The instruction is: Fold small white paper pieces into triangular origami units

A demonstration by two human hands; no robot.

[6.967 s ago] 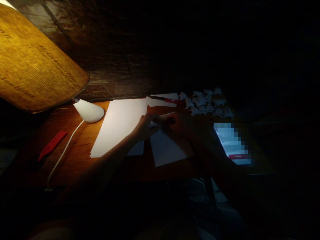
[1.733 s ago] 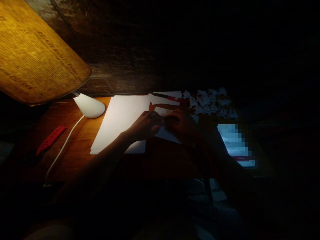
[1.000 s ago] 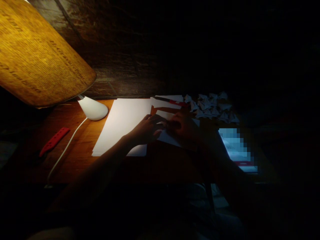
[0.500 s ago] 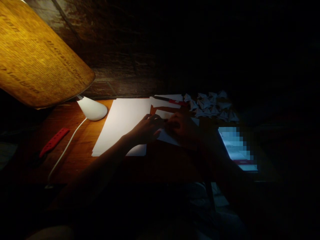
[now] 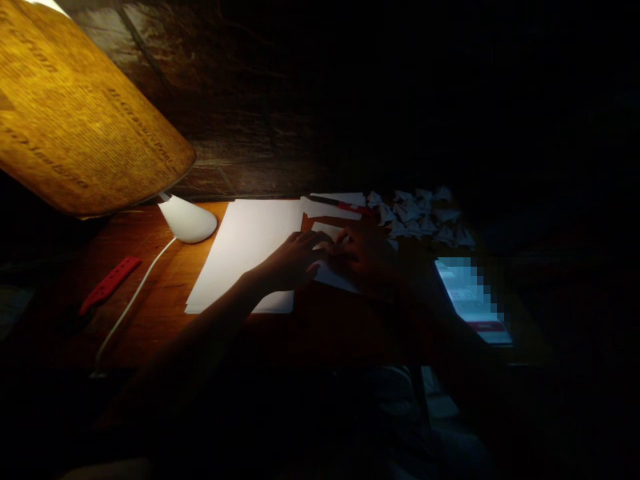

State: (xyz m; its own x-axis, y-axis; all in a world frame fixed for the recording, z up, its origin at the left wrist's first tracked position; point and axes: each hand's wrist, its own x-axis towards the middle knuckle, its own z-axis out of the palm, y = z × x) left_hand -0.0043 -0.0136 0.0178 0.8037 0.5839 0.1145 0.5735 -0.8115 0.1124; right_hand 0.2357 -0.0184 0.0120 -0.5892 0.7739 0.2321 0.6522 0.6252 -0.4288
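In the dim middle of the table, my left hand [image 5: 297, 257] and my right hand [image 5: 363, 257] meet over a piece of white paper [image 5: 333, 275]. The fingers of both are bent and close together on it. They appear to pinch the paper, though shadow hides the fingertips of the right. Under my left wrist lies a stack of white sheets [image 5: 250, 243]. Several small folded paper pieces [image 5: 407, 212] are grouped beyond my right hand. Behind both hands, a tool with a red handle [image 5: 350, 208] and a long dark end rests on more paper [image 5: 313, 208].
At the left stands a lamp with a yellow printed shade [image 5: 95, 113] and white base [image 5: 187, 220]. Its white cord [image 5: 135, 300] runs to the front edge, past a red power strip [image 5: 110, 285]. A lit screen [image 5: 467, 300] lies at right. A dark wall [image 5: 240, 147] rises behind.
The view has shifted slightly. My right hand's fingers have moved a little and now touch or nearly touch those of my left, over the same paper.
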